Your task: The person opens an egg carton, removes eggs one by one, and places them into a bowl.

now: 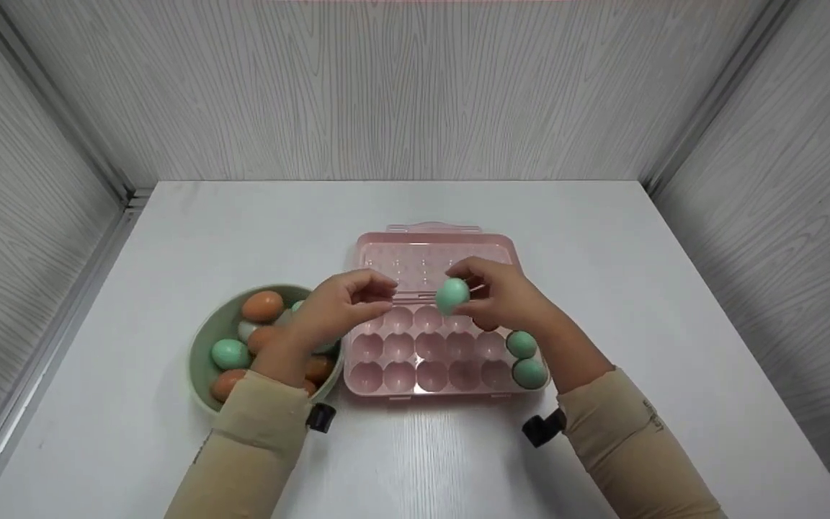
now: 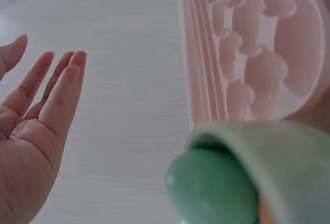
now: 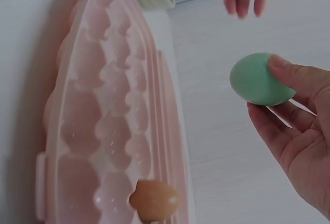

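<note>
A green egg (image 1: pixel 452 296) is pinched between the thumb and fingers of my right hand (image 1: pixel 505 295), above the pink egg carton (image 1: pixel 415 393). In the right wrist view the thumb lies on top of the egg (image 3: pixel 260 80) and the fingers support it from below. My left hand (image 1: pixel 336 310), its fingers loosely bent with nothing in them, hovers between the carton and the green bowl (image 1: pixel 202 389). Two green eggs (image 1: pixel 529 373) sit in the carton's right-hand column, with a brown egg (image 3: pixel 154 201) behind them, mostly hidden by my right hand in the head view.
The bowl at the left holds several eggs: brown (image 1: pixel 263 306), green (image 1: pixel 230 354) and whitish ones. The carton's lid (image 1: pixel 400 259) lies folded back on the white table (image 1: pixel 588 231). Grey wood-grain panels (image 1: pixel 415 94) enclose the table at the back and sides.
</note>
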{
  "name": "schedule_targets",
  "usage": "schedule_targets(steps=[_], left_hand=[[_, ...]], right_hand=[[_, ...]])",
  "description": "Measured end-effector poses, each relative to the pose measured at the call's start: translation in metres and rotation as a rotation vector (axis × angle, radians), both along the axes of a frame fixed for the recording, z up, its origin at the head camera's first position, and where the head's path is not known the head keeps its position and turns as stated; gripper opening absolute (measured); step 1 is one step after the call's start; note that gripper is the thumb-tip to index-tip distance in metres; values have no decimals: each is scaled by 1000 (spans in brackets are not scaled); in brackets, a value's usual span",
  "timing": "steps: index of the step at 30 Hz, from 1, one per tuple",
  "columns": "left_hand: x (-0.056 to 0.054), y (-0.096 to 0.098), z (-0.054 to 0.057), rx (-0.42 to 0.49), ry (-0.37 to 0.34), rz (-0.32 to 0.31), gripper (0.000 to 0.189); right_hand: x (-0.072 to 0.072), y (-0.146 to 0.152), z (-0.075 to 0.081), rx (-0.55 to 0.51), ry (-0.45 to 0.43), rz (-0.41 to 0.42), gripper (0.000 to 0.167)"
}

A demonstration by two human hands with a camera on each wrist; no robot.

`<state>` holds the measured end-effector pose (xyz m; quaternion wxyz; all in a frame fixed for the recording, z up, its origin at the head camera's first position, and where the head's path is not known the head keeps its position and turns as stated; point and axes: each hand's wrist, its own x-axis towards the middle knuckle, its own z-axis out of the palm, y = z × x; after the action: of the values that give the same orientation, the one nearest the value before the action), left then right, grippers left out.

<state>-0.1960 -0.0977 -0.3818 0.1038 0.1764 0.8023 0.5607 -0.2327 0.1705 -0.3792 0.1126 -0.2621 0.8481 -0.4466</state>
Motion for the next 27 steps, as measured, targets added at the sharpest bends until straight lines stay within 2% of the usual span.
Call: schedule_targets(steps=[3,8,10,15,16,22,27], left_hand=[[0,11,-4,23,14,-26,35],[11,26,14,61,27,-55,47],[12,29,15,66,26,-52,50],[1,29,-7,80,45,-14,53],[1,29,-8,87,50,-6,52],[-1,30,-10,100,67,37,50],[-1,31,-11,104,74,58,46]], right_hand=[[2,-12,6,-3,38,6,40],[7,-30,11,-27,51,28,36],[8,-34,13,-41,53,32,35],[10,-41,14,-71,20,14,34],[9,-42,14,-68,18,7,34],[8,-46,12,-49,24,-22,34],[9,-48,12,-70,-5,-9,33]])
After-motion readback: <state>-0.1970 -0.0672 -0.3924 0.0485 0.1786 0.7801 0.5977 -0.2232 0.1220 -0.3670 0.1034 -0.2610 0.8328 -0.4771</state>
